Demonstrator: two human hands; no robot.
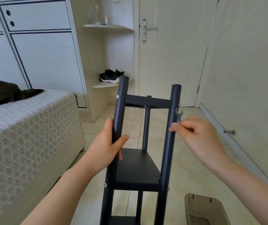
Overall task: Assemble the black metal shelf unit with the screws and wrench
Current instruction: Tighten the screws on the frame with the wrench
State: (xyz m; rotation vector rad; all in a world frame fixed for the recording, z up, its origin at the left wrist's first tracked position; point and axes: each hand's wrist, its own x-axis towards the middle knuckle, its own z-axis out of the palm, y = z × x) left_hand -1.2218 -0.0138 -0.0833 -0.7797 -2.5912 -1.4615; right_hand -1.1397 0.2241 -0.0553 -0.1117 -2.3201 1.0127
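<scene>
The black metal shelf unit (138, 168) stands upright in front of me, with two front posts, a thinner rear post and flat shelves between them. My left hand (109, 148) grips the left post (121, 108) below the top shelf (147, 101). My right hand (199, 135) pinches a small silver wrench (179, 116) just right of the right post (172, 127). The wrench's open jaw points up, a little below a silver screw (179, 104) on that post. Other silver screw heads sit on the left post (117, 96) and at the lower shelf corners (105, 185).
A bed with a lace cover (24, 135) and a dark garment (5, 93) lies to the left. A brown plastic bin (204, 210) sits on the tiled floor at lower right. Behind are a white cabinet (37, 46), corner shelves with black shoes (110, 76), and a closed door (170, 51).
</scene>
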